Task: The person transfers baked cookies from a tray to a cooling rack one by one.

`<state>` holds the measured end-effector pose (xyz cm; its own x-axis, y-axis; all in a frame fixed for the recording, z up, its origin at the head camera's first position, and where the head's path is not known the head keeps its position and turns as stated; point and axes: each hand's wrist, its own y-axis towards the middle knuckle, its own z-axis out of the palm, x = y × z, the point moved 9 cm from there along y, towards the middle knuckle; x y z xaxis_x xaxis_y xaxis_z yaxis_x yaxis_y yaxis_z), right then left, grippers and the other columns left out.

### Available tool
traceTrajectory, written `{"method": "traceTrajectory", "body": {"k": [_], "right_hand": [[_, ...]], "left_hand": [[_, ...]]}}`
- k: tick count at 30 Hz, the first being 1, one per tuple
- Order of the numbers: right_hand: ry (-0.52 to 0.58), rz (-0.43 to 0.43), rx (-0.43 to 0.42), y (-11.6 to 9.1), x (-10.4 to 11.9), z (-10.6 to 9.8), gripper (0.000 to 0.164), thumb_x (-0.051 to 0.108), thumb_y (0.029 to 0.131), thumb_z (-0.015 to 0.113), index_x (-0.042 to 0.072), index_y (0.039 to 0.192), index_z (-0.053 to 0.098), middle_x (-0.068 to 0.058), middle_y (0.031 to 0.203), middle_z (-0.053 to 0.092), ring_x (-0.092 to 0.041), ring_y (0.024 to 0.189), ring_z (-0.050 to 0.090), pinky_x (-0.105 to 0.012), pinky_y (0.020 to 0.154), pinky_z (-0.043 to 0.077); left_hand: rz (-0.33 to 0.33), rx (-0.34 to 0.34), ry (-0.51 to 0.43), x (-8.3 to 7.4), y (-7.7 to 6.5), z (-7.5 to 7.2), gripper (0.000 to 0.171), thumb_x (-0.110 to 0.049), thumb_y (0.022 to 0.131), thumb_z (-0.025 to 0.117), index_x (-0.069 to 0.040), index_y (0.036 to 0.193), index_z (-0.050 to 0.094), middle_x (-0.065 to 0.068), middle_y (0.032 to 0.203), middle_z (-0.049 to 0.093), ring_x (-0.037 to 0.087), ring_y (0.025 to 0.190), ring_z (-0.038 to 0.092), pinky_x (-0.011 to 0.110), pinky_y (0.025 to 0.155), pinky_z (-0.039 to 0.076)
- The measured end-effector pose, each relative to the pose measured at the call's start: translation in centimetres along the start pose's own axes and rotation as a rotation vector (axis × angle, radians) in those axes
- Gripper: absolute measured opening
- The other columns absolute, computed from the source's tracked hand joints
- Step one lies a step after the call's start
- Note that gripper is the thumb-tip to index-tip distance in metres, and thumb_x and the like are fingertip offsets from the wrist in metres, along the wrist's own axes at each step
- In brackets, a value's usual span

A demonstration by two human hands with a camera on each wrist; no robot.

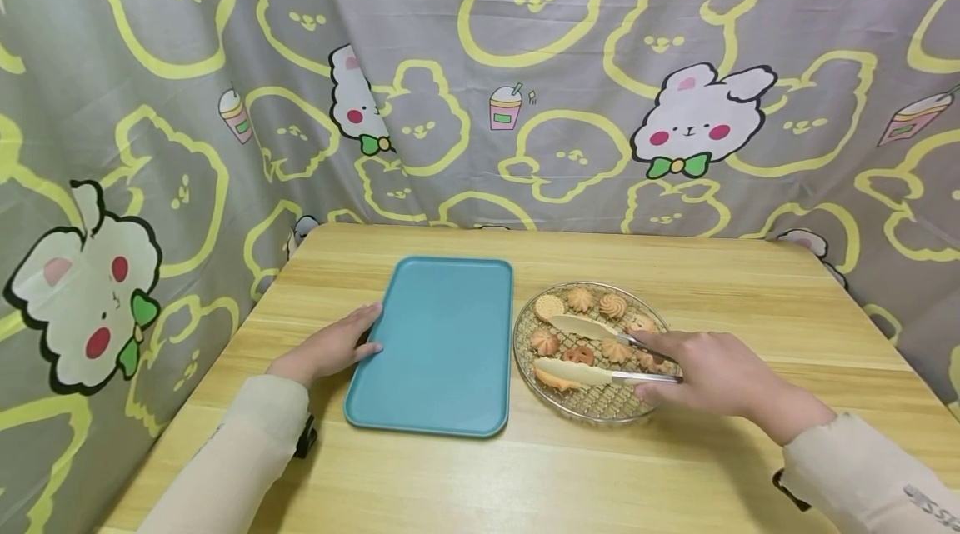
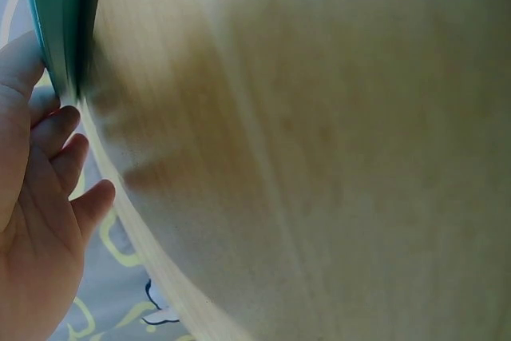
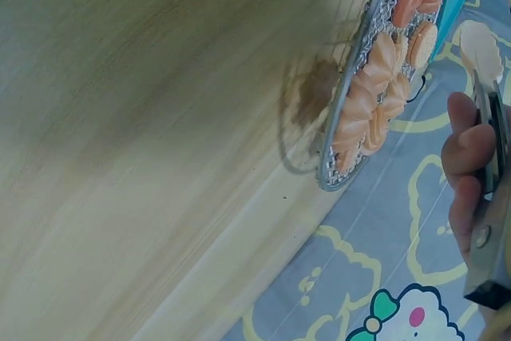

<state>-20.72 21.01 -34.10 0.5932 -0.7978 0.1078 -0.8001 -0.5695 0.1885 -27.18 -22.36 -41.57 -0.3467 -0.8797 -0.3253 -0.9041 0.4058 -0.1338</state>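
Observation:
A teal rectangular tray (image 1: 442,351) lies flat on the table, its surface bare. My left hand (image 1: 330,346) touches its left edge, fingers extended along the side and thumb at the rim; the left wrist view shows the fingertips right at the tray's edge. My right hand (image 1: 720,371) grips metal tongs (image 3: 491,237) with cream-coloured tips. The tong arms are spread above a round wire rack (image 1: 618,406) bearing several cookies, among them a swirled cookie (image 1: 612,306), a round flat cookie (image 1: 550,306) and a brown pretzel-shaped cookie (image 1: 579,356). Nothing shows pinched between the tips.
The wooden table (image 1: 420,484) carries the tray and, just to its right, the rack. A grey curtain (image 1: 465,159) with yellow cartoon outlines hangs behind the table and along its left side.

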Motion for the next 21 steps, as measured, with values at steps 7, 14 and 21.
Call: {"method": "traceTrajectory", "body": {"k": [7, 14, 21], "right_hand": [[-0.026, 0.037, -0.04, 0.3, -0.1, -0.2, 0.077, 0.062, 0.079, 0.067, 0.005, 0.13, 0.059, -0.013, 0.106, 0.068, -0.026, 0.074, 0.067, -0.042, 0.054, 0.051], [-0.014, 0.149, -0.023, 0.8, -0.8, 0.3, 0.09, 0.066, 0.078, 0.065, 0.005, 0.141, 0.045, -0.012, 0.106, 0.067, -0.026, 0.07, 0.065, -0.039, 0.048, 0.047], [-0.012, 0.233, -0.004, 1.2, -1.5, 0.9, 0.094, 0.067, 0.078, 0.063, 0.002, 0.142, 0.041, -0.015, 0.107, 0.065, -0.028, 0.067, 0.063, -0.034, 0.042, 0.042]], "left_hand": [[-0.002, 0.0, -0.008, 0.0, 0.0, 0.0, 0.07, -0.029, 0.098, 0.055, 0.004, 0.149, 0.021, 0.024, 0.152, 0.022, 0.042, 0.139, 0.02, 0.055, 0.11, 0.021], [-0.007, 0.004, -0.008, 0.1, 0.0, 0.2, 0.071, -0.031, 0.098, 0.055, 0.003, 0.15, 0.02, 0.023, 0.153, 0.021, 0.04, 0.139, 0.019, 0.054, 0.11, 0.021], [-0.005, 0.002, -0.016, 0.1, -0.1, 0.2, 0.071, -0.031, 0.098, 0.055, 0.003, 0.15, 0.021, 0.024, 0.153, 0.022, 0.041, 0.139, 0.02, 0.054, 0.11, 0.021]]}}
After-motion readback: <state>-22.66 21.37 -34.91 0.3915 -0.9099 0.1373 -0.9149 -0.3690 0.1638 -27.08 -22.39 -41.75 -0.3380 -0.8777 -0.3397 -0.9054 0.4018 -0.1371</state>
